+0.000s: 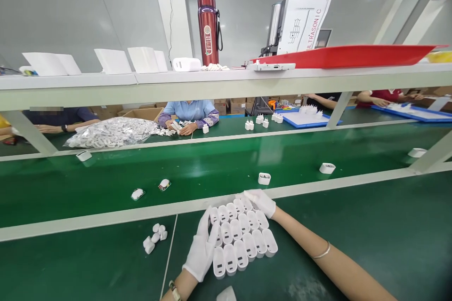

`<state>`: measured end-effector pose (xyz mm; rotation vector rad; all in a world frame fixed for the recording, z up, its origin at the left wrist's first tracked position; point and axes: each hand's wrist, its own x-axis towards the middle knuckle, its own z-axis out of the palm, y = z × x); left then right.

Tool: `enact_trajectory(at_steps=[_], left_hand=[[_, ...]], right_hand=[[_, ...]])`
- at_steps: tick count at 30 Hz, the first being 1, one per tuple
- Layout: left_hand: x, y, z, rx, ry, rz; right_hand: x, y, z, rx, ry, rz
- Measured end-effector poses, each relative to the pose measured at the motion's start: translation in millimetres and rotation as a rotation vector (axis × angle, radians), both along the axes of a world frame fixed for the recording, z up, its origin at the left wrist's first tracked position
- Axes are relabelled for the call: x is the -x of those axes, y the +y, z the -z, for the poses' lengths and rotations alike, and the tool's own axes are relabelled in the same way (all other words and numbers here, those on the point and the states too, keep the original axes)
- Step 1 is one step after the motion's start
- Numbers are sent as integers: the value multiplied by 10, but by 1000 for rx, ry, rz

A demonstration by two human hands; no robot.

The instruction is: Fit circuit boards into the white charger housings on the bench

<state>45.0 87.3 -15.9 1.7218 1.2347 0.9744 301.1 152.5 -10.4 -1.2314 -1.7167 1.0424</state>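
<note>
Several white oval plastic housings (242, 255), hollow with small slots inside, stand in close rows on the green bench. My left hand (201, 250), in a white glove, lies along the left side of the rows, fingers stretched out and touching the housings. At the far right corner my right hand (262, 202), gloved too, rests against the back row with its fingers extended to the left; its fingertips are partly hidden.
Left of the rows lies a cluster of small white pieces (154, 238). Beyond, a green conveyor belt (212, 160) carries loose housings (264, 178) and small circuit assemblies (164, 185). A shelf (169, 88) spans above it. Co-workers sit opposite, near a bag of white parts (113, 132).
</note>
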Motion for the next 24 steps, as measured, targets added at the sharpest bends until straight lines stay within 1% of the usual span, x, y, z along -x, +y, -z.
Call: enact_trajectory(at_steps=[4,7,10,12,13,15,18,21,24], left_hand=[[-85,19,111,6,6,-3],[-28,25,101,-38,59,-16],[186,-102,-16,-162,177,24],[360,-245,-97,-254,298,93],[435,-317,-123,-294,364,146],[540,-428,-134,-367,493,248],[583,-480,-79,-444,649,364],[560,-445,-31,-486,731,410],[557,-402,-45,-490,721,413]], right_hand=[[-29,8,143,-2,18,17],[-81,-26,159,-25,3,10],[-140,-1,9,-102,-31,6],[-95,80,-167,-166,-70,16],[-22,135,-266,-194,-93,10],[242,250,-469,-241,-131,-37],[849,396,-768,-298,-140,-131],[1450,461,-1038,-353,-121,-190],[1845,434,-1236,-393,-99,-234]])
